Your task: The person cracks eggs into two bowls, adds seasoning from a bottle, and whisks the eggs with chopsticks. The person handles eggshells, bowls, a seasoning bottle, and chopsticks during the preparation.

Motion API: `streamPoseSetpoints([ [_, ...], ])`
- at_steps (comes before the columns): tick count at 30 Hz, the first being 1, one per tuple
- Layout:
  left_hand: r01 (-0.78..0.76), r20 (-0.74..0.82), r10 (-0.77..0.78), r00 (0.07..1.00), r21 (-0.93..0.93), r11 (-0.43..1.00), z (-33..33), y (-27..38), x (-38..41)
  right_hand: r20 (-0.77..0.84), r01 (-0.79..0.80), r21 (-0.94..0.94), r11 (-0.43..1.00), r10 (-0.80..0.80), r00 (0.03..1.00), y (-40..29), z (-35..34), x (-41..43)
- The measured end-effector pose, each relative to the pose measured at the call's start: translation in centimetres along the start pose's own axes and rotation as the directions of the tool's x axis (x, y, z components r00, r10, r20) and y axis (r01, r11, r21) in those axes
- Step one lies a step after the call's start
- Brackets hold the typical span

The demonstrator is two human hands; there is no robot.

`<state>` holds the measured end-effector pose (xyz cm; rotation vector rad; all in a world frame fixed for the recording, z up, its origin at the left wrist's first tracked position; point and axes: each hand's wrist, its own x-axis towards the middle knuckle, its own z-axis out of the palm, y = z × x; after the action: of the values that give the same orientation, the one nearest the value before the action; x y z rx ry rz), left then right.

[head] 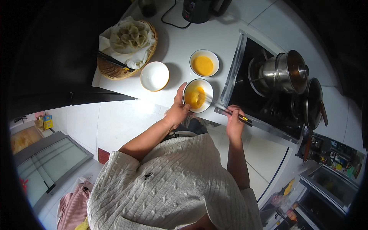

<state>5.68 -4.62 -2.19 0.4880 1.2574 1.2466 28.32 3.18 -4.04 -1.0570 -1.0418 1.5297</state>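
Note:
My left hand (178, 108) grips the side of a white bowl with a dark rim (210, 96), which holds yellow beaten egg (196, 98). In my right hand (235, 118) is a pair of dark chopsticks (245, 121); their far ends reach into the egg and are blurred by motion. Just beyond stands a second dark-rimmed bowl (214, 59) with a smooth yellow liquid like beaten egg in it. A white bowl with a yellow-brown rim (155, 76), with nothing visible inside, sits to the left of both.
At the back left, a wicker basket (107, 72) holds a white cloth, a plate of dumplings (132, 36) and dark chopsticks. A dark electric appliance (197, 13) with a cord stands behind. To the right, a black cooktop (244, 83) carries a stacked steel pot (273, 70) and a pan.

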Motion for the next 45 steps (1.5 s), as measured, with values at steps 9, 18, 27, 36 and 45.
streamPoseSetpoints([
  [9,0.033,0.024,-0.033,0.999,0.000,0.999,0.4,1.0,-0.3,0.050,0.079,-0.146,0.986,-0.072,0.996,-1.1,-0.1,-0.1],
  [18,0.072,0.010,-0.072,0.997,0.019,0.997,0.2,1.0,-0.1,0.204,0.126,-0.271,0.954,-0.071,0.976,-2.1,-0.5,-0.2],
  [27,0.122,0.010,-0.122,0.992,-0.043,0.992,0.3,1.2,-0.4,0.265,0.026,-0.205,0.978,0.030,0.964,-0.7,-2.1,-0.2],
  [36,0.287,0.067,-0.280,0.958,-0.180,0.941,0.0,0.6,0.6,0.292,0.307,-0.484,0.819,-0.180,0.939,-4.0,-0.3,-0.7],
  [45,0.335,0.049,-0.334,0.941,-0.258,0.906,-0.4,-0.7,2.1,0.394,0.590,-0.571,0.570,-0.440,0.807,-8.1,0.6,-2.8],
])
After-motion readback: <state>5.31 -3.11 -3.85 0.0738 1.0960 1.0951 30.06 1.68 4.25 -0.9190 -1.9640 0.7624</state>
